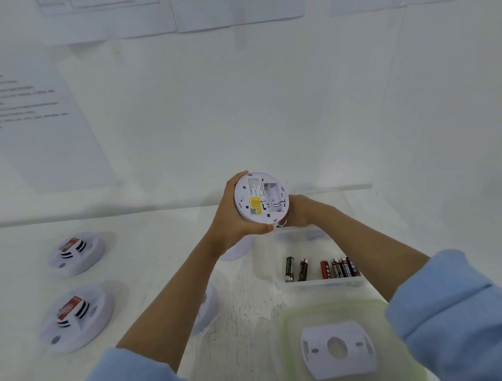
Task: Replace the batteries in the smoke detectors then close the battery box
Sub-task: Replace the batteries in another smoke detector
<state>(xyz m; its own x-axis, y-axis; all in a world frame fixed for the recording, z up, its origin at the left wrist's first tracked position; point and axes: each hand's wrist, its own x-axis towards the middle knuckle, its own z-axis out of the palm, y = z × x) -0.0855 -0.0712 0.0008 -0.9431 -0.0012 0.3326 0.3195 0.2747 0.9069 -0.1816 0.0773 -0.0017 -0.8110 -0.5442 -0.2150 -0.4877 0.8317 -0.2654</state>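
Note:
I hold a round white smoke detector (260, 197) up above the table, its back towards me. The battery bay in that back looks empty, next to a yellow label. My left hand (234, 218) grips the detector's left and lower rim. My right hand (298, 212) is at its right edge, mostly hidden behind it, and I cannot see how the fingers lie. Below stands the clear battery box (320, 282) with several red-and-black batteries (322, 269) inside. Its green-rimmed lid (288, 337) lies nearer me, with a white mounting plate (338, 347) on it.
Two more smoke detectors (76, 253) (78, 316) lie face up at the left of the white table. Two other white round pieces (238, 250) (205, 311) sit partly hidden under my left forearm. Printed sheets (34, 123) hang on the wall behind.

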